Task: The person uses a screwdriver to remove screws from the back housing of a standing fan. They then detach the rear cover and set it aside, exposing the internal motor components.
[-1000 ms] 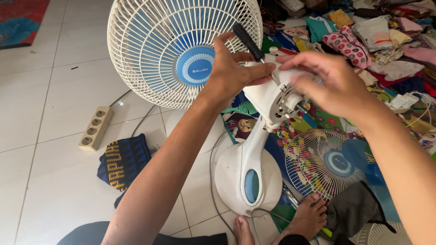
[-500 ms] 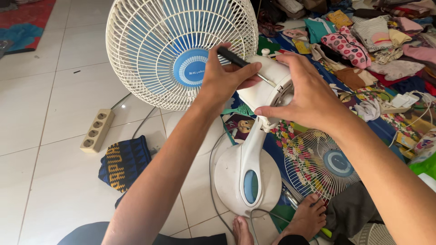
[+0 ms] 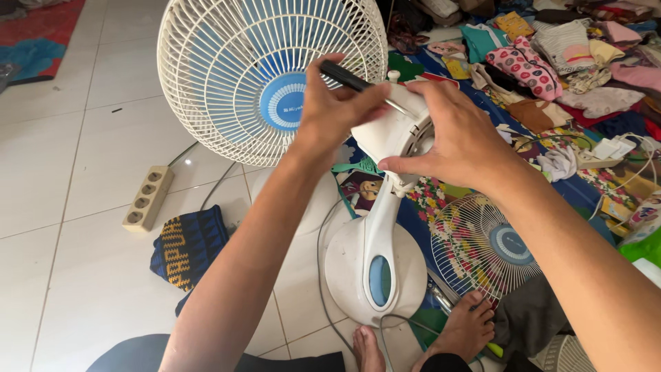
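Tiled floor [image 3: 82, 138], clothes at 2 o'clock. Left hand [image 3: 337, 114] grips screwdriver [image 3: 361, 84]; right hand [image 3: 461, 138] clasps fan housing [image 3: 392, 131]. One grille [image 3: 482, 244] already off.

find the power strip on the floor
In the head view the power strip lies on the white tiles at left, below the fan guard, beside a dark patterned cloth.

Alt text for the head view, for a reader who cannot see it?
Left hand holds a black-handled screwdriver at the white motor housing of a standing fan, which the right hand steadies. Behind stands the front grille; a loose grille, a power strip and clothes lie on the floor.
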